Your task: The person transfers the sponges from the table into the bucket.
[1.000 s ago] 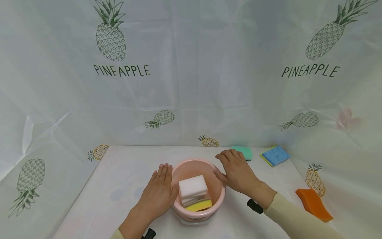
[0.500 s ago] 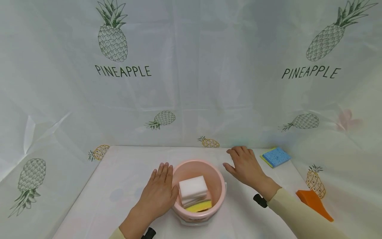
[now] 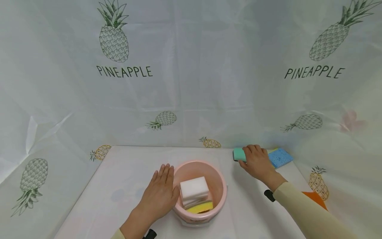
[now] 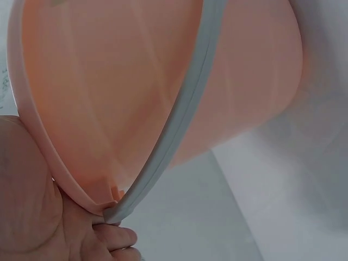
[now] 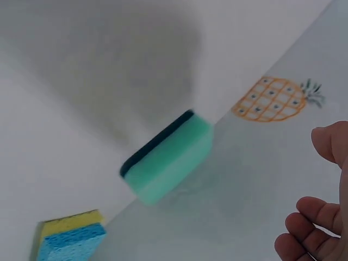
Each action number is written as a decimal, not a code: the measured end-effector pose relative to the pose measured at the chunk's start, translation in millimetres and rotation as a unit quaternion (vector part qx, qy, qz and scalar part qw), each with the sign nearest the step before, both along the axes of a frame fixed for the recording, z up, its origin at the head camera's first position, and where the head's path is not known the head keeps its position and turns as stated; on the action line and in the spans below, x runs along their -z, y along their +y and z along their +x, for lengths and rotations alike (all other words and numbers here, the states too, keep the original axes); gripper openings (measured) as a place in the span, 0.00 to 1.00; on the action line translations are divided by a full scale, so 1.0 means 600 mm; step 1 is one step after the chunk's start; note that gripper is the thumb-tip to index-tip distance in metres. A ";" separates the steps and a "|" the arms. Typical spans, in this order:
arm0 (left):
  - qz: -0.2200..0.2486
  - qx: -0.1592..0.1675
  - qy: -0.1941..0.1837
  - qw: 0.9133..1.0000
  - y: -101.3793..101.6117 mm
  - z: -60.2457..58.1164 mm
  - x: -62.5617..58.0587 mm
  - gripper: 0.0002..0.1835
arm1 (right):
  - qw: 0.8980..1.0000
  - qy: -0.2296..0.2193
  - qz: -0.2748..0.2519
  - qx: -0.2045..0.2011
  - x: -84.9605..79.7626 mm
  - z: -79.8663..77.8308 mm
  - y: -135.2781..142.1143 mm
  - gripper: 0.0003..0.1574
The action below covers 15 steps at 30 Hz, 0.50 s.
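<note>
The left hand (image 3: 159,192) lies straight-fingered against the pink bucket (image 3: 198,168), lower centre of the head view, gripping nothing, while the right hand (image 3: 258,162), right of centre, looks laid over the green sponge (image 5: 169,157); the right wrist view, however, shows that hand loose at the right edge, apart from the sponge at mid-frame, and reveals its dark layer (image 5: 157,142). Only the head view shows the white block (image 3: 194,190) and yellow sponge (image 3: 200,207) inside the bucket; the left wrist view shows its grey handle (image 4: 183,109) curving down the centre
</note>
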<state>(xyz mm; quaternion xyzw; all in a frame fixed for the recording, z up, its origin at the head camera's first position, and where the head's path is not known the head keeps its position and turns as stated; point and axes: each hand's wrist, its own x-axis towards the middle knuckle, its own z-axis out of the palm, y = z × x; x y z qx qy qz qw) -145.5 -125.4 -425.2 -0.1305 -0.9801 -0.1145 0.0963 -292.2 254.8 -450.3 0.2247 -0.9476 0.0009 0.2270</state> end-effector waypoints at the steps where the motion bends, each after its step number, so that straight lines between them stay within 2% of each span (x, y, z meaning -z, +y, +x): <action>1: 0.000 0.000 0.000 1.000 0.000 0.000 0.000 0.35 | 1.000 0.000 0.007 0.006 0.004 -0.003 0.005 0.36; 6: 0.002 -0.002 -0.005 1.000 -0.001 0.000 0.002 0.35 | 0.999 -0.010 0.039 0.022 0.018 -0.017 0.029 0.40; 15: 0.009 0.000 -0.016 1.000 -0.001 -0.001 0.005 0.35 | 0.992 -0.090 0.057 0.066 0.033 -0.041 0.062 0.43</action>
